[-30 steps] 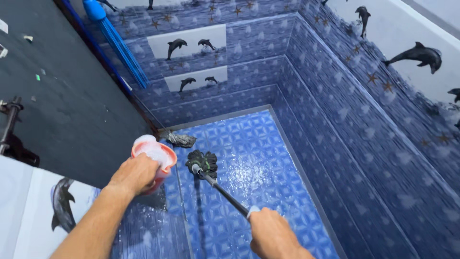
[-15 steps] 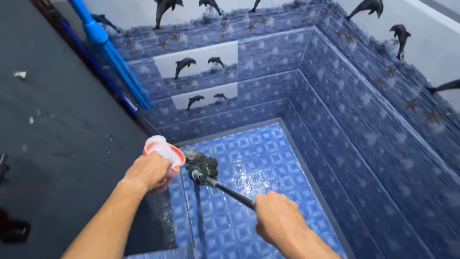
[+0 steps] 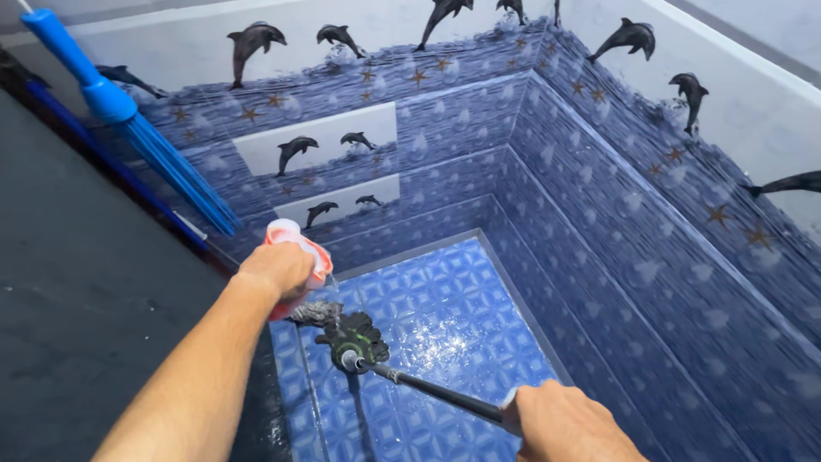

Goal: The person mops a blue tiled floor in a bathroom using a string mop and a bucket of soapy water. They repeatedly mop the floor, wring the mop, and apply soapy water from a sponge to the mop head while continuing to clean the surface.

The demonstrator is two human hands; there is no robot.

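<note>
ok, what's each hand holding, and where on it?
Left hand grips the pink cup around its side, tipped. Right hand holds the mop by the near end of its black handle.

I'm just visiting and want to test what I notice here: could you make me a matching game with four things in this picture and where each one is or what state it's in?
Things:
1. red-rimmed cup
2. mop head
3. blue broom
4. mop handle

Places or states:
A. leaning high against the wall on the left
B. gripped by the right hand
C. tipped over in the left hand
D. pressed on the wet blue floor tiles

Pairs: 1-C, 2-D, 3-A, 4-B
</note>
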